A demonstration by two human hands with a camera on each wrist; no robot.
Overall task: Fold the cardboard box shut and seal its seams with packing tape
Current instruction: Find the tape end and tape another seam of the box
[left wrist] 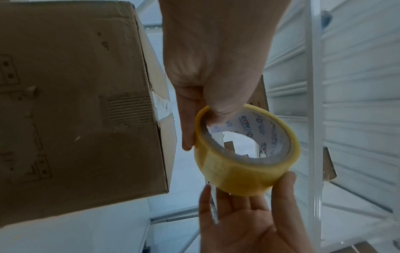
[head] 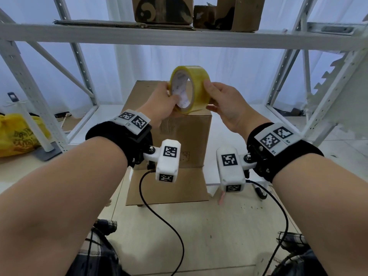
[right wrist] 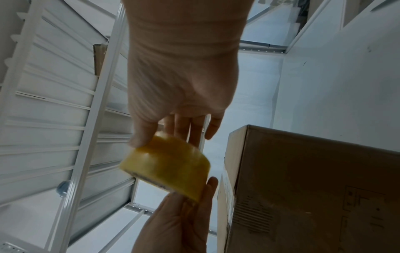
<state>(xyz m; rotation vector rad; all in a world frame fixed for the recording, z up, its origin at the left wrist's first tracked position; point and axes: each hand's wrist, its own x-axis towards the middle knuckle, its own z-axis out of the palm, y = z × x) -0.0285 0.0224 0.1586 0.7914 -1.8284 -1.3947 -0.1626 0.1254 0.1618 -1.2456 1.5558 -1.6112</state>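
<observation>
A yellow roll of packing tape (head: 190,88) is held up in the air above the brown cardboard box (head: 187,134), whose top flaps lie folded down. My left hand (head: 171,93) grips the roll from the left, its thumb (left wrist: 216,109) hooked inside the white core and its fingers (left wrist: 187,123) on the outside. My right hand (head: 209,96) pinches the roll's outer face between the thumb (right wrist: 140,135) on top and the fingers underneath. The left wrist view has the tape roll (left wrist: 246,154) beside the box (left wrist: 75,102). The right wrist view shows the roll (right wrist: 166,166) left of the box (right wrist: 314,188).
A flat cardboard sheet (head: 167,188) lies under and in front of the box. White metal shelving (head: 179,37) frames the spot, and its upper shelf carries other cardboard boxes (head: 163,8). A yellow bag (head: 18,136) sits at the left. Black cables (head: 159,216) hang from my wrists.
</observation>
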